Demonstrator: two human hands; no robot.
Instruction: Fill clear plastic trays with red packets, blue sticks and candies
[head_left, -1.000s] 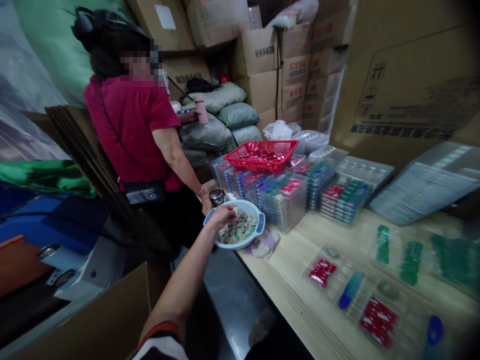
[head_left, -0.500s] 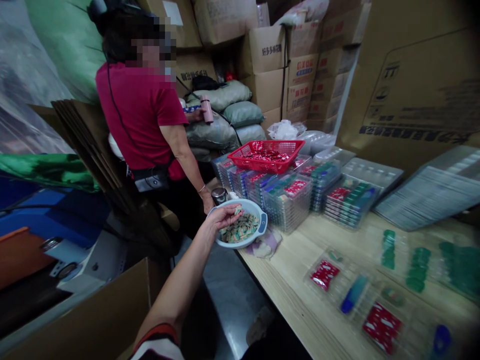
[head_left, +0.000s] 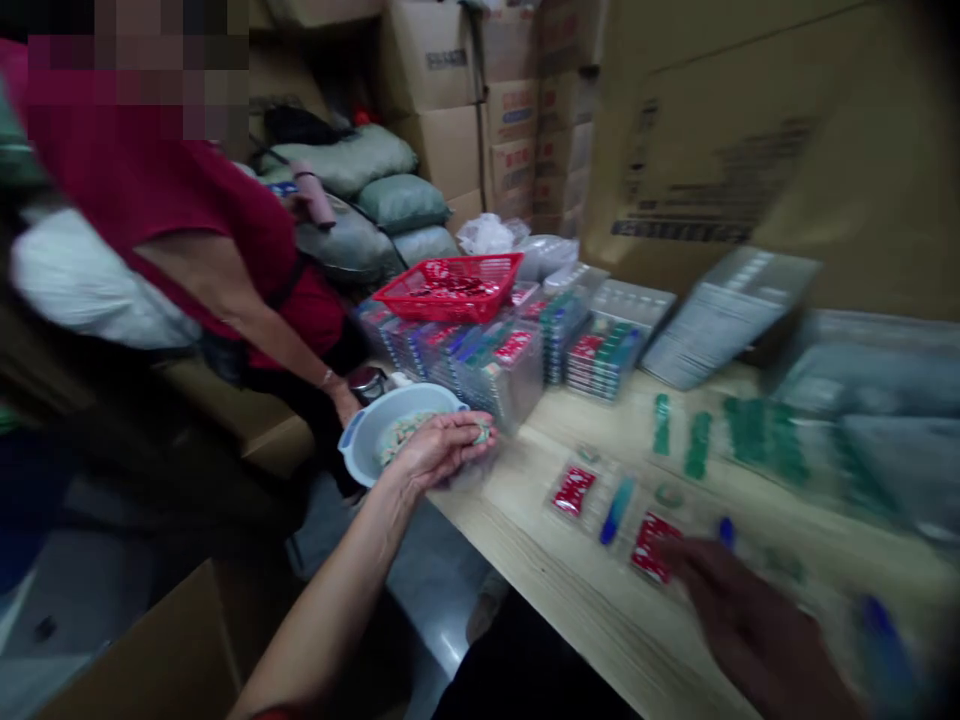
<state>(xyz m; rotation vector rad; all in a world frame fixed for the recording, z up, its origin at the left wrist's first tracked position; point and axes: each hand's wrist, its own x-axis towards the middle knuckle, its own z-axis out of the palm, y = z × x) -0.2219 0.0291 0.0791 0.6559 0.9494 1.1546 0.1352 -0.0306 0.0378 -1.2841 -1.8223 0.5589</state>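
My left hand (head_left: 446, 448) is closed on several small green-and-beige pieces (head_left: 481, 432), with its fingers pinched round them. It is just past the right rim of a light blue bowl (head_left: 358, 447), which holds more such pieces. Low on the right, my right hand (head_left: 757, 620) is blurred by motion. Its fingertips are over or beside a red packet (head_left: 651, 543) in a clear tray; whether they touch it I cannot tell. Another red packet (head_left: 574, 491) and a blue plastic piece (head_left: 618, 510) lie in the tray to its left.
A red basket (head_left: 450, 288) of red packets rests on stacked filled trays (head_left: 517, 375). Green strips (head_left: 697, 445) and empty clear trays (head_left: 724, 315) lie farther right. A co-worker in a red top (head_left: 225, 200) stands at the left, one hand by the bowl. A cardboard box (head_left: 165, 650) is lower left.
My view has swung right. My left hand has moved from over the bowl to beyond its right rim, carrying small pieces. My right hand has come into view.
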